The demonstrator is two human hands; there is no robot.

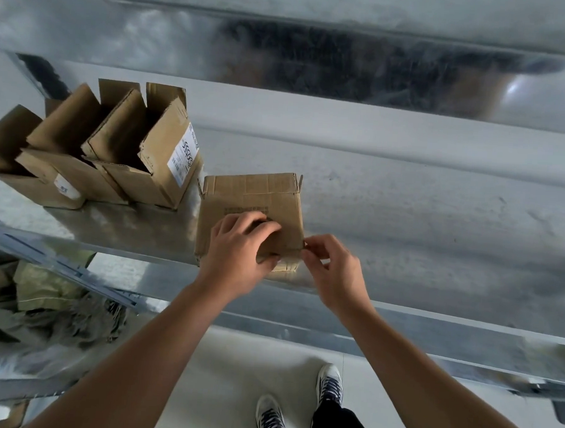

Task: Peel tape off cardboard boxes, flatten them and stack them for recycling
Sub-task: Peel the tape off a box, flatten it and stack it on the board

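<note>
Our left grip [240, 244] clamps the near edge of the cardboard box [253, 192]; just right of it, our right grip [333, 272] pinches the box's corner, fingertips together.

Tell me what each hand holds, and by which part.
The left hand grips the cardboard box by its near edge; the right hand pinches its near right corner, perhaps tape there, unclear.

Both bare forearms reached forward. Left hand [240, 244] curled, fingers on top, thumb at near edge, gripping brown cardboard box [253, 192]. Right hand [335, 269] just beside, thumb and fingertips pinching box's near right corner.
</note>
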